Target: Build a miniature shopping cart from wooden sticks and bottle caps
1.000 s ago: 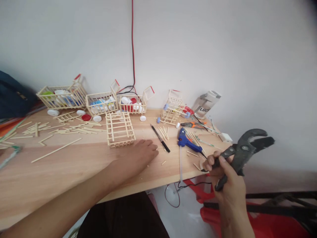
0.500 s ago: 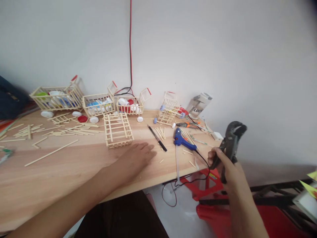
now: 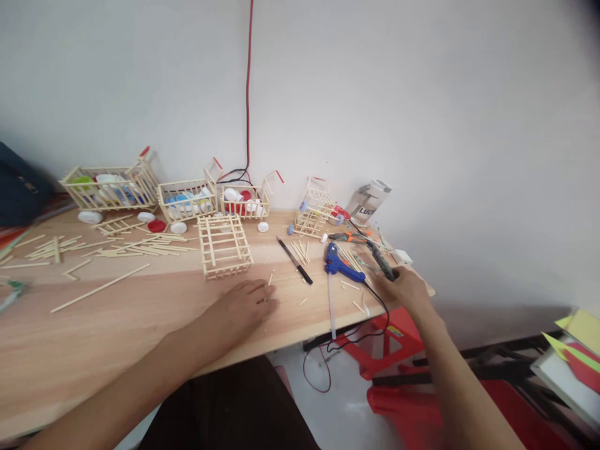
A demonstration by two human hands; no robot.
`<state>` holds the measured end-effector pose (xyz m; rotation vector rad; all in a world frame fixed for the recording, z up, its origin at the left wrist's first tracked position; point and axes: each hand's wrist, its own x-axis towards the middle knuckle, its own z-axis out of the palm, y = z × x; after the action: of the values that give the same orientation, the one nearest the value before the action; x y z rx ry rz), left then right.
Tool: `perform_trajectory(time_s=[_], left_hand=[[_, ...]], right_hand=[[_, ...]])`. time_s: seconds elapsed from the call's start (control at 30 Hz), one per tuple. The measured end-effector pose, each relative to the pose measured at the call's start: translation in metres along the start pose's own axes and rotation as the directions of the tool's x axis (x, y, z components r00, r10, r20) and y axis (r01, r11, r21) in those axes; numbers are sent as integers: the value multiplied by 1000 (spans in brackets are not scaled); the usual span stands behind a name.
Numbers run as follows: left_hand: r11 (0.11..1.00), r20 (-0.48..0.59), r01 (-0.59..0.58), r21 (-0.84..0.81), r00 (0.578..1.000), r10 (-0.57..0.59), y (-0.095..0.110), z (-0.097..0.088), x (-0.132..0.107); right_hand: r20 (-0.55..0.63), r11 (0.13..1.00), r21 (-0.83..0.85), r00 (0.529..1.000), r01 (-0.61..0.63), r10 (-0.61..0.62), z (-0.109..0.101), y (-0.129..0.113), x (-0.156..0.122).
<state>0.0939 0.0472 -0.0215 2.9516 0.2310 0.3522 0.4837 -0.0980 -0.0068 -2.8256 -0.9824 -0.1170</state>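
Note:
My left hand (image 3: pixel 244 307) rests on the table's near part, fingers curled, with a short thin wooden stick (image 3: pixel 270 279) upright between its fingertips. Just beyond it stands a small frame (image 3: pixel 225 245) of glued sticks. My right hand (image 3: pixel 409 289), at the table's right end, is wrapped round a dark hand cutter (image 3: pixel 381 261) that is low over the tabletop and points away to the left. Left of the cutter lies a blue glue gun (image 3: pixel 344 265) with a black cord. A black pen (image 3: pixel 294 261) lies between the hands.
Miniature stick carts (image 3: pixel 110 187) holding bottle caps line the wall, and another cart (image 3: pixel 313 215) is tipped over. Loose sticks (image 3: pixel 145 245) are strewn leftward. Orange-handled pliers (image 3: pixel 347 237) and a clear box (image 3: pixel 369 203) are at back right. A red stool (image 3: pixel 384 340) is below the edge.
My right hand has lowered the cutter from the air beyond the table's edge to the tabletop, moving left. My left hand has drawn back slightly, curled its fingers and taken a short stick.

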Motion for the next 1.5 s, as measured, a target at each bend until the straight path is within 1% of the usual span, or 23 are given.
perform_trajectory(time_s=[0.1,0.17,0.33,0.47,0.67,0.83,1.0,1.1,1.2,1.27,1.37,1.43,1.5], left_hand=[[1000,-42,5,14,999,-5,-3,5,-7],[1000,-65,-12,10,998,13,-7,9,-11],[998,-126,-45,-43,991,39,-13,15,-17],[992,-160,-49,-118,987,30,-13,14,-18],[984,-163,-23,-175,987,-6,-12,11,-20],[984,-214,-34,-177,977,-4,-13,15,-22],[981,-276,-65,-182,961,12,-13,16,-24],[984,-272,-68,-163,962,21,-13,16,-25],[988,-261,-63,-139,965,25,-13,16,-25],[990,-263,-63,-130,964,27,-12,15,-24],[991,-259,-51,-124,966,17,-10,12,-23],[992,-260,-43,-120,965,10,-9,10,-23],[992,-263,-35,-122,965,2,-8,9,-23]], right_hand=[[-12,997,-73,1000,18,-19,11,3,9],[-27,993,-116,999,31,-34,15,4,12],[-31,981,-175,996,79,-85,17,6,15],[-29,974,-197,993,111,-119,20,8,15],[-23,975,-180,990,129,-136,22,10,14],[-20,979,-139,988,151,-156,24,8,15],[-68,982,-85,982,167,-173,30,8,16],[-125,983,-45,975,179,-184,24,4,14],[-200,975,-3,955,222,-218,6,-12,10],[-206,955,30,937,294,-282,-8,-34,4],[-113,905,71,905,419,-410,-20,-82,-5],[-17,877,75,880,475,-475,-20,-116,-8],[76,869,59,866,491,-495,-15,-145,-9]])
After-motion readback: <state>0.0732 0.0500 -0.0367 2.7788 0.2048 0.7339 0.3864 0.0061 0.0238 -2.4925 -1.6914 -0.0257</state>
